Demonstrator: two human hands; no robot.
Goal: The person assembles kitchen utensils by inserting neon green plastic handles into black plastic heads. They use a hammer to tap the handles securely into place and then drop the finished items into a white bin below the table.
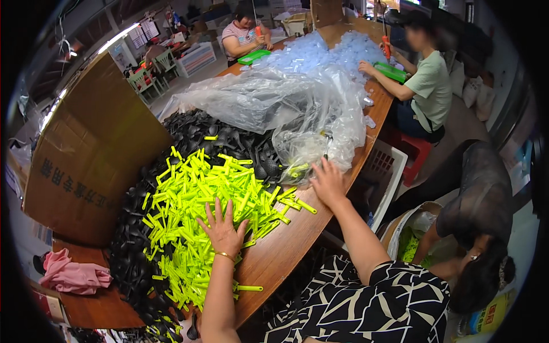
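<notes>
My left hand point(225, 233), with a bracelet at the wrist, lies with fingers spread on a big heap of neon yellow-green plastic handles point(200, 200). Farther right, my right hand point(330, 184) rests at the edge of a crumpled clear plastic sheet point(269, 103), its fingers apart. Just beyond those fingertips is a small slim tool with a dark end point(326, 150); I cannot tell whether they touch it. Black plastic utensil heads point(229, 140), some with holes, pile up behind and left of the handles. Several loose handles lie toward the table edge, one single handle point(250, 288) nearer me.
A tall cardboard box point(94, 154) stands left, above a pink cloth point(74, 273). Pale blue translucent pieces point(320, 51) cover the table's far end, where two people work with green trays point(390, 71). At right, a person bends over a container beside a white crate point(386, 174).
</notes>
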